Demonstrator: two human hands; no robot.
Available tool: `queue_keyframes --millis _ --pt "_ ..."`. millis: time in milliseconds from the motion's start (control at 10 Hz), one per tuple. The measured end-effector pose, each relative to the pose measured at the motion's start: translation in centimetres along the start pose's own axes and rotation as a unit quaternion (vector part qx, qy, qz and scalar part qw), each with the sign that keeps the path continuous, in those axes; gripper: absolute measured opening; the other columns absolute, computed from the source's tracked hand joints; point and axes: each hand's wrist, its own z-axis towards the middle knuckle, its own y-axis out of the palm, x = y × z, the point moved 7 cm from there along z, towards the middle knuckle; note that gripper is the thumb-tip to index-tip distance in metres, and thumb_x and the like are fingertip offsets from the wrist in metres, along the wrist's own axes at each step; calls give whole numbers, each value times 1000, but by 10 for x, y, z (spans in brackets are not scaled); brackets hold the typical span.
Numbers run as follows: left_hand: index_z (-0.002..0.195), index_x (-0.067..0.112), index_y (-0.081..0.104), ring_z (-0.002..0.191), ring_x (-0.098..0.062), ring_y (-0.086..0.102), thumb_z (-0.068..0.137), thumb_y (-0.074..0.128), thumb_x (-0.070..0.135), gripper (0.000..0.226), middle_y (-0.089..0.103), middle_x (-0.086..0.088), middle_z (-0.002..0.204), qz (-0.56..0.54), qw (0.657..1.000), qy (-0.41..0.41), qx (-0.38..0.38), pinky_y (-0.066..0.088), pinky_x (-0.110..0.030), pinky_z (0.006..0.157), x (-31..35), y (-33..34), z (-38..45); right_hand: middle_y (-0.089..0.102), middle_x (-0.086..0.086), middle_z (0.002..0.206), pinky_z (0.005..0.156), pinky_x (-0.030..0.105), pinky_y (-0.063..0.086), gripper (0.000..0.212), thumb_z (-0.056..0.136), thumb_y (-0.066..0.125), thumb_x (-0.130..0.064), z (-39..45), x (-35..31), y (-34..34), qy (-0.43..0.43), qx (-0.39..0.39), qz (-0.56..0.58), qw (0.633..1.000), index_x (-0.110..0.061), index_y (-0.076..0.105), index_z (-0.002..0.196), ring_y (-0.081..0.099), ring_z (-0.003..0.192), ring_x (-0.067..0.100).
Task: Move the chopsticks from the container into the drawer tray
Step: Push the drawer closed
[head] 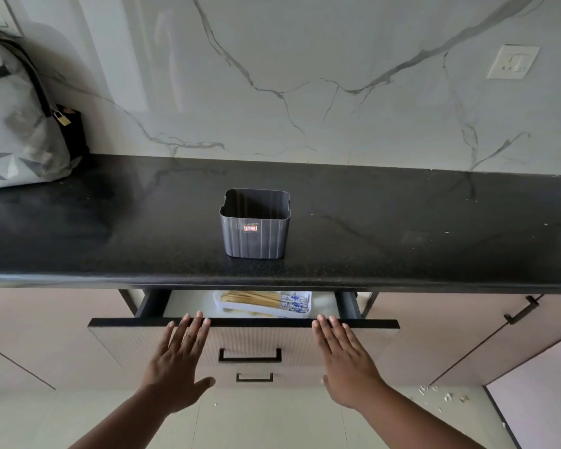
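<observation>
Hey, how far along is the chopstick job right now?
Nearly done. The chopsticks lie in the white tray in the drawer, and the grey container looks empty. The left hand and right hand rest flat on the drawer front; only closing it seems left.

I see the container (255, 222) on the countertop (402, 222), up and behind both my flat hands, roughly centred between them. My left hand (178, 361) and right hand (344, 358) rest on the drawer front (243, 338), fingertips at its top edge, handle (250, 355) between them. Just past the fingertips, in the drawer, the tray (300, 307) holds the chopsticks (259, 300); a bag (17, 124) sits far left of the left hand.
</observation>
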Motion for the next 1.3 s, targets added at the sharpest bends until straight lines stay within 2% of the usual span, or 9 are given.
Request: queue_keyframes --millis 300,500,700,800,900,1000,1100,1200,1300 --pt "146 0 26 145 -34 19 63 67 55 108 10 -18 158 32 992 116 -25 6 -51 119 -4 25 9 50 17 143 117 40 0 121 52 86 -47 28 -8 17 18 -39 -25 999 4 28 145 46 134 32" --pt "144 -4 30 139 -36 34 49 82 51 122 35 -21 152 22 994 80 -70 -4 -47 120 -44 33 53 -31 6 150 102 32 -34 82 100 38 -39 71 -11 6 46 -62 -74 994 -6 -28 136 -23 145 22" --pt "141 -1 28 133 -36 46 47 85 52 122 37 -20 148 -3 990 101 -99 6 -46 118 -48 37 61 -34 5 150 88 31 -38 83 100 39 -35 86 -11 21 76 -110 -76 988 -8 -32 135 -20 148 25" --pt "143 -1 25 132 -35 47 51 83 56 122 42 -18 148 27 989 90 -111 -2 -46 120 -52 40 67 -29 6 157 93 33 -37 83 99 39 -31 91 -7 22 92 -133 -68 985 -8 -33 134 -24 145 22" --pt "150 2 -11 149 -31 8 83 55 62 111 -3 -12 161 71 982 50 -169 -29 -44 110 -54 28 71 -21 8 161 118 39 -15 83 99 40 -29 97 -8 15 98 -153 -75 980 -7 -28 142 -17 149 24" --pt "153 14 -10 150 -27 -4 93 37 64 92 -7 -9 162 -37 949 20 -312 -10 -45 118 -32 6 74 0 12 164 121 39 11 80 98 44 -39 101 -22 -6 129 -234 4 964 -7 -3 155 6 151 27" --pt "150 26 31 141 -22 35 90 40 67 73 35 -1 156 -326 847 18 -419 21 -44 118 -6 -57 82 39 7 153 108 34 36 78 92 51 -56 104 -43 -48 155 -312 154 925 -11 29 152 41 136 24" --pt "117 19 67 96 -22 69 95 47 48 42 73 -11 104 -690 661 -18 -292 52 -35 90 -9 -147 113 66 -5 122 101 32 45 56 88 58 -59 107 -48 -115 130 -320 317 883 -20 63 127 61 110 13" --pt "83 13 72 59 -19 58 94 55 34 29 60 -5 59 -806 554 -205 28 49 -36 73 -69 -170 149 76 2 89 85 34 55 31 96 56 -40 126 -25 -184 141 -174 518 826 -15 73 96 70 80 16"
